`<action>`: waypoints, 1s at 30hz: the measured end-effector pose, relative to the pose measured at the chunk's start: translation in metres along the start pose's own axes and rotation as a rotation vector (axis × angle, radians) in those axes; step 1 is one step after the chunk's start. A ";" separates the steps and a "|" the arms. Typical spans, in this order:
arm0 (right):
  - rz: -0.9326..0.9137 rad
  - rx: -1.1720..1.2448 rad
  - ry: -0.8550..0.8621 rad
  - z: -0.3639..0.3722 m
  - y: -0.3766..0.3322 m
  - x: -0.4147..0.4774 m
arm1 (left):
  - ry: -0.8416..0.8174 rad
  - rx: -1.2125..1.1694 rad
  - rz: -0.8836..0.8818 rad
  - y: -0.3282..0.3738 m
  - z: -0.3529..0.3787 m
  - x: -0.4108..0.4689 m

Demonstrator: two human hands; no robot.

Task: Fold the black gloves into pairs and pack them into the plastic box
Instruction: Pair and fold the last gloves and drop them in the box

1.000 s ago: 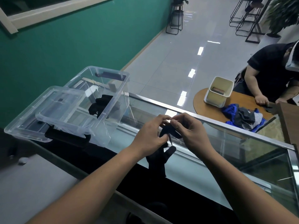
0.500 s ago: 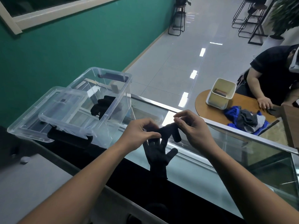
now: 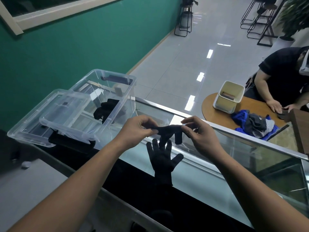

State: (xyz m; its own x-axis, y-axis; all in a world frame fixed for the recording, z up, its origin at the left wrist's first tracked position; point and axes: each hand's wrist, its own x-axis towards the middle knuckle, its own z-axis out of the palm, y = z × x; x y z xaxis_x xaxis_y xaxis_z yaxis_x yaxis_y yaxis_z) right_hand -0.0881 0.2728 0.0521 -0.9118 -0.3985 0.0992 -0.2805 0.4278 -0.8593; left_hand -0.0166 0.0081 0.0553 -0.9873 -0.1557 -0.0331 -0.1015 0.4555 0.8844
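Glass display counter point(image 3: 209, 166): work surface, bearing all the task's things.

Clear plastic box point(image 3: 117, 91): at the counter's far left end, open; its lid point(image 3: 50, 114) lies against its near side. Inside, one dark bundle of black gloves point(image 3: 105, 108), judged a pair already packed.

Flat black glove point(image 3: 163, 160): spread on the glass at the near edge, fingers pointing away, not yet folded.

Held black glove point(image 3: 170, 131): stretched in the air just above the flat one, fingers hanging. Left hand point(image 3: 137, 131) pinches one end, right hand point(image 3: 199, 133) the other, both closed on the fabric.

Remaining, by judgement: match this pair, fold, pack it. Further loose gloves: none seen.
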 end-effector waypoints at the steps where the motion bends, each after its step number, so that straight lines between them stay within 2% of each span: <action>1: 0.001 -0.009 0.002 0.000 0.000 0.000 | 0.001 -0.005 0.001 0.000 0.000 0.000; 12: 0.047 0.051 0.019 0.005 -0.008 -0.003 | -0.026 -0.219 -0.089 0.007 0.010 -0.007; 22: 0.071 0.094 0.030 0.007 -0.022 0.001 | -0.056 -0.321 -0.202 0.011 0.007 -0.006; 27: 0.074 0.036 0.024 0.009 -0.017 -0.001 | -0.002 -0.198 -0.090 0.017 0.005 -0.006; 30: 0.071 -0.022 0.051 0.013 -0.015 -0.002 | 0.088 -0.107 0.015 0.025 0.005 -0.007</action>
State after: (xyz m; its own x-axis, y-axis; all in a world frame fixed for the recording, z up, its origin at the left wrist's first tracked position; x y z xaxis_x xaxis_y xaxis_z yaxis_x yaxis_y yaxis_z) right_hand -0.0786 0.2564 0.0579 -0.9434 -0.3253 0.0644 -0.2208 0.4711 -0.8540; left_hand -0.0126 0.0248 0.0755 -0.9736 -0.2278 0.0169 -0.0689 0.3634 0.9291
